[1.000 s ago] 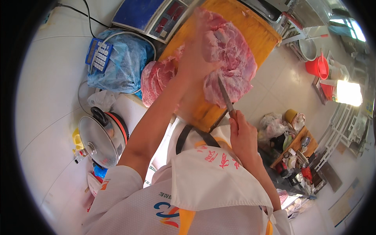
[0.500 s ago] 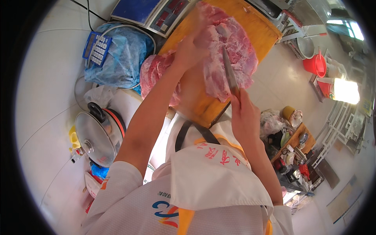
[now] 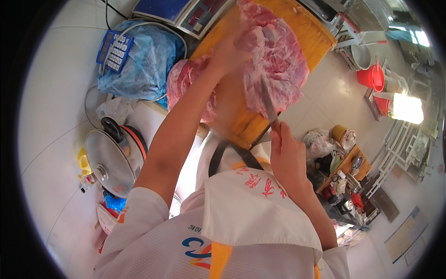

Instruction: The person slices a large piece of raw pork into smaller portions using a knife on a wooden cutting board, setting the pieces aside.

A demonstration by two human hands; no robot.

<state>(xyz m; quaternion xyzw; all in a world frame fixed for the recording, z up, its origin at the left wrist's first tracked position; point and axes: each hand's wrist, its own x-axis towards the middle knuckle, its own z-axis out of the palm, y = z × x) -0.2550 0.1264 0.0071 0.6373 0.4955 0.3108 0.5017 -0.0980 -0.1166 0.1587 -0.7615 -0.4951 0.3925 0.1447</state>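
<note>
On my feed the right hand point(image 3: 289, 151), low and right of centre, is clenched around the knife point(image 3: 269, 104). Half a second ago hand and blade were higher in the frame; now both have drawn back toward the wearer. I read that as one pulling stroke, with the cut still in progress. The tip lies against the meat point(image 3: 284, 56), upper centre; how deep it goes I can't tell. The left hand point(image 3: 231, 56) is at the meat's left edge, about where it was, but blurred: whether it grips or only presses, I can't say. The board point(image 3: 241, 128) lies beneath, with a second piece point(image 3: 183, 81) to the left.

As for writing, nearest me the shirt point(image 3: 153, 242) bears a coloured logo at bottom centre, and the apron point(image 3: 260, 221) has red characters along its fold. The lid point(image 3: 109, 158), left, carries a small red mark too tiny for me. The calculator point(image 3: 114, 53), upper left, has marked keys. On the scale point(image 3: 200, 17), top, I make out dark red display windows but no reading.
</note>
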